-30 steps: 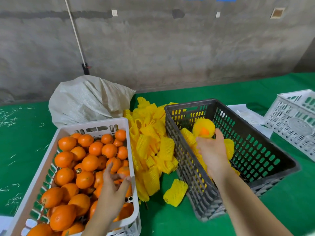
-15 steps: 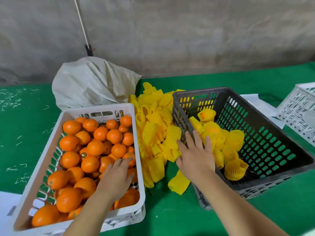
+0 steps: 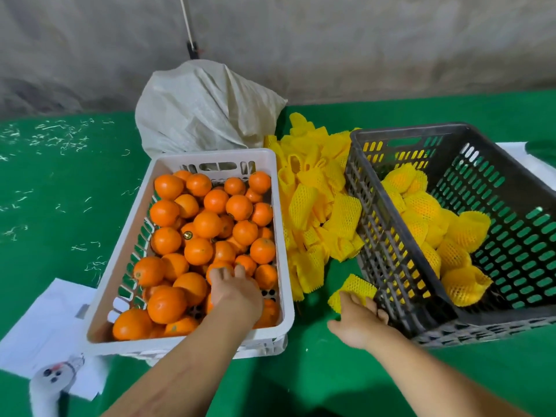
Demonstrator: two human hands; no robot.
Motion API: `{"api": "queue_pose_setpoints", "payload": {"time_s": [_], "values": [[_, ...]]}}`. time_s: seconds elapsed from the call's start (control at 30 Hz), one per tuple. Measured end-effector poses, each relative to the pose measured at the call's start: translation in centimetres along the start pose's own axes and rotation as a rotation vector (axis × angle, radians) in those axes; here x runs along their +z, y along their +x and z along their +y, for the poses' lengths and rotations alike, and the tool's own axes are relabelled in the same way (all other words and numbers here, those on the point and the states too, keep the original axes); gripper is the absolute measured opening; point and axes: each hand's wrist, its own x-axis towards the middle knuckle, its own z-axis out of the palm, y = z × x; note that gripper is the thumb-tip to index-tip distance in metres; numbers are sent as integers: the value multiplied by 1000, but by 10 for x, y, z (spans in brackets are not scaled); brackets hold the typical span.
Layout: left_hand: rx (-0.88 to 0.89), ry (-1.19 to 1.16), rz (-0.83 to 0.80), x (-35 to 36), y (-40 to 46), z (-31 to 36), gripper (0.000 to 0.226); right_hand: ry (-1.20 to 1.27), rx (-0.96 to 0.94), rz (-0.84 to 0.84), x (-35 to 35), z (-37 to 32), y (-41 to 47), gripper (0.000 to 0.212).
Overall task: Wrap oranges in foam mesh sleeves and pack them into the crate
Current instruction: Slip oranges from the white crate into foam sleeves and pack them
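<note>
**No readable text in your view**

You have nothing legible here. One orange (image 3: 188, 235) in the white crate (image 3: 281, 236) carries a small round sticker, but its print is too small to read. The white paper sheets (image 3: 45, 320) at your near left look blank or too blurred to make out. The dark crate (image 3: 391, 251) shows no markings.

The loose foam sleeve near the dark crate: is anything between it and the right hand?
Nothing visible. The right hand is already at the loose foam sleeve, its fingers reaching the near edge, on the green table beside the dark crate.
</note>
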Motion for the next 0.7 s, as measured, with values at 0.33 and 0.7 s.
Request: {"api": "queue_pose_setpoints", "payload": {"time_s": [0.33, 0.7], "values": [[-6, -552, 49, 6, 2, -23, 53, 145, -18, 79, 13, 14, 5, 70], [392, -2099, 332, -2, -70, -26, 49, 1432, -374, 616, -42, -45, -59, 45]]}}
